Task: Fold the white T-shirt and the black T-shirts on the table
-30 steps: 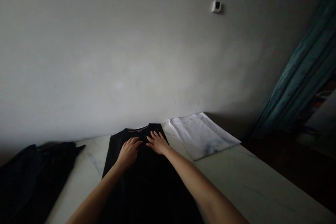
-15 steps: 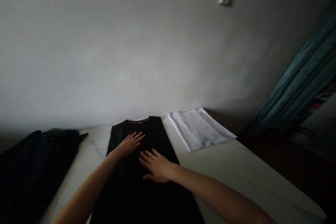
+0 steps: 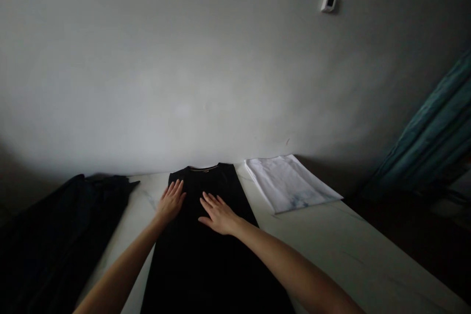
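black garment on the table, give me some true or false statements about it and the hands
The right hand lies flat on the black garment. True.
Both hands grip the collar. False: the left hand and the right hand are open, below the collar.
A folded white cloth lies to the right of the black garment. True.
The dark bundle of clothing lies to the right of the black garment. False: the dark bundle of clothing lies to its left.

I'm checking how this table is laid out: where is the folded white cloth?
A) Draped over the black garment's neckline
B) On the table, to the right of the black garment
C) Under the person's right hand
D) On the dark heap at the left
B: the folded white cloth lies flat on the white marble tabletop, to the right of the black garment.
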Available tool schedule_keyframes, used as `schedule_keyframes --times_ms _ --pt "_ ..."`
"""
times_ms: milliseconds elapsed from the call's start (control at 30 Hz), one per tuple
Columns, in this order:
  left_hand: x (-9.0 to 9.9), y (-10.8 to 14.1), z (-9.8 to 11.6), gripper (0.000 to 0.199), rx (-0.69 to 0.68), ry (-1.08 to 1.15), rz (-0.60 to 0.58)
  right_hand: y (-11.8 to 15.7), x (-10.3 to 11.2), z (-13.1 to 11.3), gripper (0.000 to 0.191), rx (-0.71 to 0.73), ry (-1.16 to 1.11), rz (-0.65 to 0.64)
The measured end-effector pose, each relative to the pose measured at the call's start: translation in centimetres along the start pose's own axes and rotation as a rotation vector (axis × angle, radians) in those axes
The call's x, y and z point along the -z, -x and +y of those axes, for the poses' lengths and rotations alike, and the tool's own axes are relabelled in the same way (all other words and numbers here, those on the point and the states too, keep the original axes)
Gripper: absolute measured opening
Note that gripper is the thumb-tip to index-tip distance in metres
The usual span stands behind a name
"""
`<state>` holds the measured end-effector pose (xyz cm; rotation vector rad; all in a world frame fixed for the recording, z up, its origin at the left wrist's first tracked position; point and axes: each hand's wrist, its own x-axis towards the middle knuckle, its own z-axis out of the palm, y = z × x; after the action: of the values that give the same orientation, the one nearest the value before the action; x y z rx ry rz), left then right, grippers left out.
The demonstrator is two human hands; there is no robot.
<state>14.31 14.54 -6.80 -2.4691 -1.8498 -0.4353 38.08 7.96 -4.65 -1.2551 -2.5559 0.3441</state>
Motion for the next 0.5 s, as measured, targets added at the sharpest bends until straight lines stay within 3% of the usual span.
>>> schedule_keyframes --times_ms 133,267,367,500 --pt "-0.1 1.8 -0.9 0.048 0.007 -0.072 -0.062 -0.1 -1.3 0.3 0.069 0.027 0.031 -0.059" --pt "0.2 1.8 -0.3 0.049 0.011 -0.076 -0.056 0.3 -0.9 0.0 0.068 0.021 0.046 -0.083" --pt "0.6 2.7 0.6 0.055 0.005 -0.068 -0.030 1.5 0.0 0.2 0.066 -0.010 0.044 -0.008" --pt "0.7 6.6 1.5 0.059 -0.124 -0.042 -0.052 5.0 1.0 2.1 0.065 -0.190 0.048 0.075"
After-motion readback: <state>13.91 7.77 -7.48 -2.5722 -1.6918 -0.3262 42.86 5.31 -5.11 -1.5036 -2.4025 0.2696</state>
